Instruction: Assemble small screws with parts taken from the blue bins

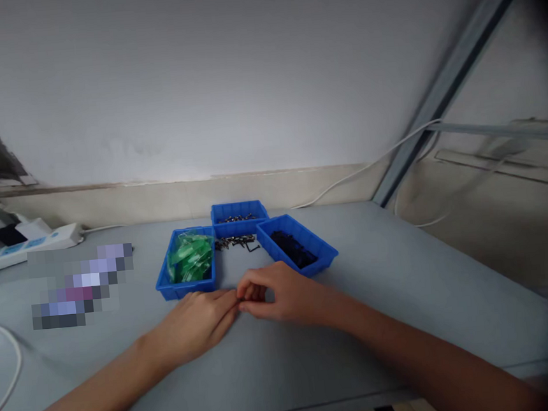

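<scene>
My left hand (200,319) and my right hand (282,294) meet fingertip to fingertip just above the grey table, in front of the bins. Both are closed in a pinch, and what lies between the fingertips is too small or hidden to name. Beyond my left hand is a blue bin (162,284) holding green pieces in clear plastic bags (191,257). Past my right hand sits a second blue bin (325,258), angled, with small black parts (293,247) inside. A third blue bin (238,208) at the back holds small dark metal pieces.
Loose hex keys or similar metal pieces (234,241) lie between the bins. At left are a white power strip (32,246), a blurred-out flat object (83,286) and a white cable (16,362). A metal post (420,125) rises at the right, against the wall.
</scene>
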The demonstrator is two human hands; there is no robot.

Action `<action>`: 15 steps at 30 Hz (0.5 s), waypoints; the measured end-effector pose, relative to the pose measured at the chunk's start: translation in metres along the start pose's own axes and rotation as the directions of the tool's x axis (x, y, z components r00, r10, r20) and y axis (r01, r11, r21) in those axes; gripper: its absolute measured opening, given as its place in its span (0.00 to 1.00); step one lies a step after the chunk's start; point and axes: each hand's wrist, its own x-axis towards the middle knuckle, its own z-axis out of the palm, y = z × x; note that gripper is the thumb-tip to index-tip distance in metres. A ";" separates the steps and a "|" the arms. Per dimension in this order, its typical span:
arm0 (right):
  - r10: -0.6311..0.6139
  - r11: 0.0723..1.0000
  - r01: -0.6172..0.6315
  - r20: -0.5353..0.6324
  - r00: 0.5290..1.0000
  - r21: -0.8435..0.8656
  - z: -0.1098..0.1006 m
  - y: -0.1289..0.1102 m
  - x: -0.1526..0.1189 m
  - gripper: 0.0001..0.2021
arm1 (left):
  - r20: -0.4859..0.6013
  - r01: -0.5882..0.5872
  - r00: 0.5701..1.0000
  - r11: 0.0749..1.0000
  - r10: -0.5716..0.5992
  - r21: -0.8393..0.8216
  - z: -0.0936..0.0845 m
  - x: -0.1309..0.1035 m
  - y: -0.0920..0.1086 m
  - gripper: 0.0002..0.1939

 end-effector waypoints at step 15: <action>0.055 0.929 -0.048 0.011 0.998 -0.368 -0.001 0.007 0.000 0.05 | -0.086 0.069 0.995 0.987 -0.057 0.142 -0.003 0.000 0.001 0.13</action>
